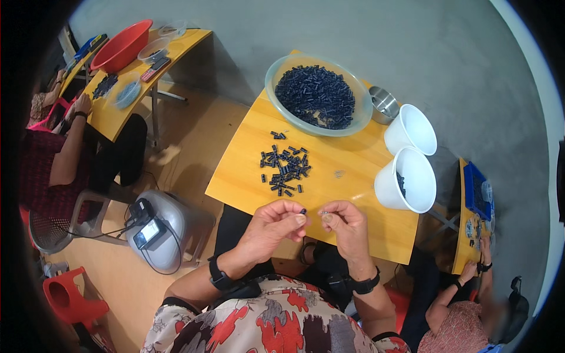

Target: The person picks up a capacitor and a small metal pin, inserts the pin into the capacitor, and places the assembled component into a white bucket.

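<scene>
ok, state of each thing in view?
Left hand: pinching a dark piece
Right hand: pinching a tiny item, too small to identify
Pile: loose, scattered on the table
Basin: open, heaped with dark pieces
Near bucket: upright, lidless, some dark pieces inside
Far bucket: upright, lidless
Screen device: lit, cabled

Place: looks like a small workshop | big bowl (362, 103) full of little dark parts (312, 91) on a yellow tabletop (241, 176) | pile of more parts (287, 167) near it | two white buckets (387, 183) | one person (56, 159) at another tabletop (119, 122) with a red tub (120, 50) | one more person (456, 326) at a third tabletop (462, 259) with a blue tray (472, 185) | plain grey wall (412, 47)
</scene>
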`<state>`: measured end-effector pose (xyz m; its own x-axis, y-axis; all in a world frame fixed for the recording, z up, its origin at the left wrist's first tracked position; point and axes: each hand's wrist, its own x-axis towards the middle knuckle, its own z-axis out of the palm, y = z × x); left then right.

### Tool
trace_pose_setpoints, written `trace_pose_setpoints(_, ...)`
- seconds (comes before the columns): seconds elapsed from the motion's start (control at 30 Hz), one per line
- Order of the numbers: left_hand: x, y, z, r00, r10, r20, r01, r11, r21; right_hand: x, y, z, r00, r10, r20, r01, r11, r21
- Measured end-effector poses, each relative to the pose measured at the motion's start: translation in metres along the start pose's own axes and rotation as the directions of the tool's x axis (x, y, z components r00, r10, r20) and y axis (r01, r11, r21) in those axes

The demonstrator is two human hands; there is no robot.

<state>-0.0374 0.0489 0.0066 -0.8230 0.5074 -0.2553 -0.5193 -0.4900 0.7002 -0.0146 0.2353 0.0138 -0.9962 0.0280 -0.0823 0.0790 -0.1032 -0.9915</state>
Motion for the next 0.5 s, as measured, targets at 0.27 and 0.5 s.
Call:
trace_pose_setpoints(0.27,0.000,-0.010,0.011,0.996,0.088,0.027,-0.087,0.996,-0.028,-0.018,0.004,0.009,0.991,-0.134,0.014,0.133,0.989,0.064)
trace_pose_setpoints(0.5,-0.001,-0.010,0.011,0.984,0.174,0.040,-0.176,0.983,0.060,-0.026,-0.011,0.016,0.993,-0.117,0.015,0.118,0.987,-0.113)
